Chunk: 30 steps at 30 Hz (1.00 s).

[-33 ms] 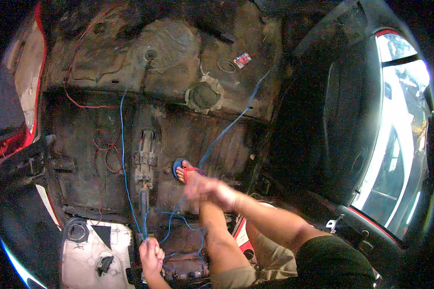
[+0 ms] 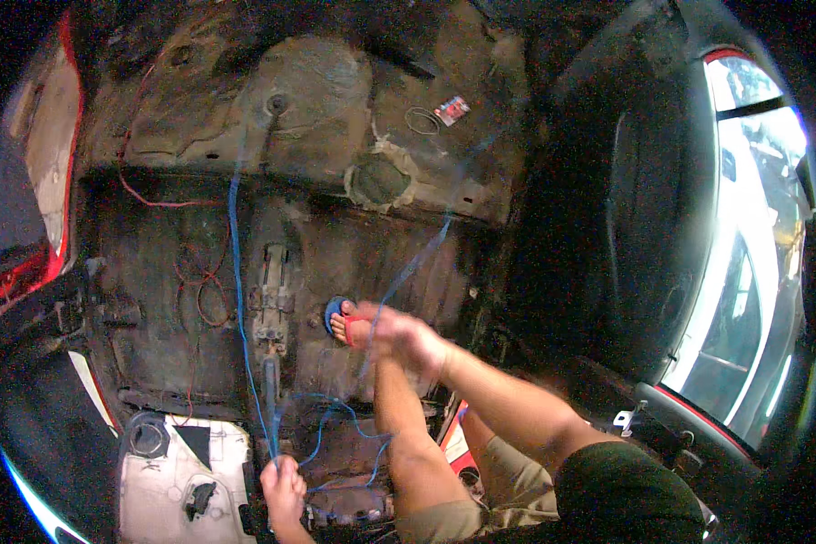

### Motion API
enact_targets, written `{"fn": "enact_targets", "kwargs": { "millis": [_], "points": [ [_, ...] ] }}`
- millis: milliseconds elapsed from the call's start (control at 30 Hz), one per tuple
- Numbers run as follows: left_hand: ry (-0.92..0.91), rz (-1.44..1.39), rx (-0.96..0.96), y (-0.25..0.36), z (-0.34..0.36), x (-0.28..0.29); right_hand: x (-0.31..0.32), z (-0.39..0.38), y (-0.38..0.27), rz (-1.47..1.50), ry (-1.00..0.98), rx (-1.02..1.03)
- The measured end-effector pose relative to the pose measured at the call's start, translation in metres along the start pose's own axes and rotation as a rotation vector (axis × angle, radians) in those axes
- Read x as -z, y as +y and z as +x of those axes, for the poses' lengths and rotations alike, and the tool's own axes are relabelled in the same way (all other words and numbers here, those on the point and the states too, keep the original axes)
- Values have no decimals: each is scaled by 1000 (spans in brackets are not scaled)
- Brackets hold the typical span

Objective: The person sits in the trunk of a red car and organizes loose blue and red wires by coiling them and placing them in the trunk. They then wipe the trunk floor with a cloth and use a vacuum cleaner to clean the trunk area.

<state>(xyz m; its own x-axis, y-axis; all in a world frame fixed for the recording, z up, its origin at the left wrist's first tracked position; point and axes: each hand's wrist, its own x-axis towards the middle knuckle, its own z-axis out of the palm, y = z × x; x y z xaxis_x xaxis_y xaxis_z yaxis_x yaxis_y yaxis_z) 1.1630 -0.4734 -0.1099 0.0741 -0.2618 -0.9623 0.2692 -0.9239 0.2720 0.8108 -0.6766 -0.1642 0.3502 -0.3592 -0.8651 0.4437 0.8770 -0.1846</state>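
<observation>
Near the left corner of the bare, grimy car floor [image 2: 154, 240], a pale panel [image 2: 136, 485] carries a small dark piece [image 2: 199, 499]. Past it, thin red wire [image 2: 172, 204] wanders along the floor's left side and coils into loops. Then comes the blue cord [image 2: 238, 272]: from the floor's far part one length drops straight to the person's left hand [image 2: 284, 487], which is closed in a fist around it by the near edge. A metal bracket [image 2: 269, 299] sits just right of that length. More cord curls loosely between the left hand and the person's bare leg [image 2: 403, 408]. Mid-floor, a foot wears a blue sandal [image 2: 334, 309] with a red strap. The right hand [image 2: 406, 340] shows in front of the leg, too blurred for me to tell whether its fingers close on the second length, which slants up to the far right corner. Toward that corner lie a thin ring [image 2: 422, 121] and, beside it, a small red packet [image 2: 452, 110].
</observation>
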Motion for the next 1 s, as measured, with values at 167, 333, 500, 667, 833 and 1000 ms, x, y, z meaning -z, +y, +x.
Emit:
{"fn": "enact_targets", "kwargs": {
  "millis": [167, 333, 500, 667, 833, 1000],
  "points": [
    [583, 1063, -464, -68, -14, 191, 78, 47, -114, 467, 145, 427],
    [449, 338, -235, 34, 2, 95, 38, 54, -52, -581, 425, 891],
    [155, 346, -177, 101, -18, -56, 94, 42, 15, -791, 695, 621],
    [407, 889, -443, 40, -13, 0, 190, 17, -30, -1285, 706, -14],
    [192, -90, 118, -81, -19, 197, 305, 73, -167, -1397, 1023, 398],
    [837, -132, 284, -36, -9, 132, 412, 79, -341, -550, 974, 587]
  ]
}}
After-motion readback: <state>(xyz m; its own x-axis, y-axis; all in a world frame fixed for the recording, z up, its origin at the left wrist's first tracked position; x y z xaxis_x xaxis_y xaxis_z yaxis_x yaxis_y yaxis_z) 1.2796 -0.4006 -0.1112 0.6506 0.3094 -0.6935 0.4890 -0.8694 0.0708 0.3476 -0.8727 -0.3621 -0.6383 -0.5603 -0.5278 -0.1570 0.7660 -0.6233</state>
